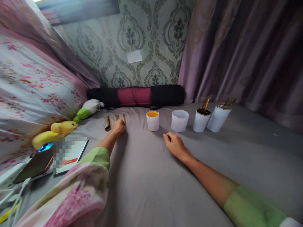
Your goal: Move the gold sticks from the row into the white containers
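Note:
My left hand [119,126] is closed at a small group of gold-coloured strips [124,118], its fingertips partly hidden behind it. Just left of that hand stands another bunch of gold-coloured strips [108,123], bent at the foot. My right hand [174,145] rests on the grey sheet with curled fingers, and nothing shows in them. Beyond it are a white-wrapped cup [152,122] with an orange-yellow inside and a translucent white cup [180,121]. Farther right, a white-wrapped can [200,122] and a leaning white-wrapped jar [218,119] hold brownish-gold pieces.
A black and maroon rolled bag [134,96] lies along the patterned wall. On the left are a yellow plush toy [55,132], a green and white plush toy [87,109], a phone [38,165], a tablet-like panel [81,151] and white cables [20,198]. Purple curtains hang right.

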A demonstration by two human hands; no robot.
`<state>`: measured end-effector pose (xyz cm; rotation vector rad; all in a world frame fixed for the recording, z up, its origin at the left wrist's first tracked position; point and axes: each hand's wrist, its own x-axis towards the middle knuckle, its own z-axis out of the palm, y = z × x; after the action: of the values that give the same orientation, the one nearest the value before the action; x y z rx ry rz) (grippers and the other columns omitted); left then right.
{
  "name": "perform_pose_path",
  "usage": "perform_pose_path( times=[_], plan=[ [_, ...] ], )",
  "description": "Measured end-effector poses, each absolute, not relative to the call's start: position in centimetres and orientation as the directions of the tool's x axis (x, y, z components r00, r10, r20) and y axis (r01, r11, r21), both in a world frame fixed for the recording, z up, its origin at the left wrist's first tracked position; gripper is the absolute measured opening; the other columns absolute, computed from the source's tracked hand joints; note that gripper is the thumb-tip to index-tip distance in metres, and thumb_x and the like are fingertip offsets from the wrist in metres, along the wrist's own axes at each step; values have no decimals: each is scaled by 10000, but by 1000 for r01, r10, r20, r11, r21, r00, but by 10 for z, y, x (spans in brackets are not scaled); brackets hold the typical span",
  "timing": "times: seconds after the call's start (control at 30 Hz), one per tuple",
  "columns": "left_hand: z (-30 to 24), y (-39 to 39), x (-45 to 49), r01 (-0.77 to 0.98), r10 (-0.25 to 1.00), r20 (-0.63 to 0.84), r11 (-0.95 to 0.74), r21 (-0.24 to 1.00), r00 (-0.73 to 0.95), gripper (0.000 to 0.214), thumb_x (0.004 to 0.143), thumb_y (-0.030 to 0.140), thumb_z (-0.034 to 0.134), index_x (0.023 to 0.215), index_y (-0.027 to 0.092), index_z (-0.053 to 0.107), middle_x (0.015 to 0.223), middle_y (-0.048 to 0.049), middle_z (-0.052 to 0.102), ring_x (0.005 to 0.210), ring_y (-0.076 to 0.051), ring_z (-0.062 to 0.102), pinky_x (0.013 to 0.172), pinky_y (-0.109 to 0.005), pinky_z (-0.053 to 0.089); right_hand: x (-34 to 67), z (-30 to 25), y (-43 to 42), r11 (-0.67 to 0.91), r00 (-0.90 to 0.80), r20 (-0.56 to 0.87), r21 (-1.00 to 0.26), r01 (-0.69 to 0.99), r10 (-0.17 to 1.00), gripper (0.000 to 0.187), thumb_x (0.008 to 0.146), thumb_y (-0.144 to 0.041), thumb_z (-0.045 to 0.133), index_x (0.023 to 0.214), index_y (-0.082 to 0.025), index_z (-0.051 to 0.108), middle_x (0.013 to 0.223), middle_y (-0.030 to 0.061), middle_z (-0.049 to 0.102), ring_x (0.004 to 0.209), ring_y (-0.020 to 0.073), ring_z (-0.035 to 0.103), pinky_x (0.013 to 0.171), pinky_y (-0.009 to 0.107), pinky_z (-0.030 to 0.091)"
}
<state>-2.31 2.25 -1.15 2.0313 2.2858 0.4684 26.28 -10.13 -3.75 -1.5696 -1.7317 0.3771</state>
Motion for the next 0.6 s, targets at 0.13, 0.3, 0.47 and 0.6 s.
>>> perform_pose_path(
  times=[0.13, 0.3, 0.47, 0.6],
  plan=[
    [-11, 22, -23, 958, 976, 159, 105, 266, -151, 184, 645, 130, 510, 783, 167, 625, 898, -125, 625, 901, -271, 563, 759, -335, 418, 262, -37, -101, 203, 36, 328, -663, 720, 944, 302, 832, -337, 360, 714, -174, 584, 656, 41, 621, 603, 127, 534, 563, 217, 324],
    [-10, 21, -23, 956, 976, 148, 113, 271, -158, 192, 637, 138, 521, 792, 169, 629, 917, -126, 625, 914, -269, 562, 773, -335, 414, 262, -37, -101, 197, 38, 322, -665, 721, 946, 293, 830, -328, 363, 723, -174, 588, 675, 49, 630, 611, 129, 539, 566, 221, 324],
    [-10, 22, -24, 953, 978, 147, 101, 285, -148, 192, 634, 150, 521, 772, 171, 653, 899, -123, 639, 916, -264, 563, 787, -334, 411, 263, -37, -101, 196, 37, 324, -654, 730, 945, 302, 830, -330, 359, 714, -173, 589, 658, 49, 627, 600, 130, 532, 566, 226, 319],
    [-9, 22, -25, 946, 978, 165, 71, 316, -128, 178, 622, 145, 531, 738, 165, 665, 849, -120, 649, 888, -255, 573, 789, -335, 412, 262, -36, -102, 188, 40, 321, -648, 738, 946, 295, 828, -328, 363, 715, -173, 587, 661, 47, 627, 598, 129, 529, 559, 226, 311]
  ],
)
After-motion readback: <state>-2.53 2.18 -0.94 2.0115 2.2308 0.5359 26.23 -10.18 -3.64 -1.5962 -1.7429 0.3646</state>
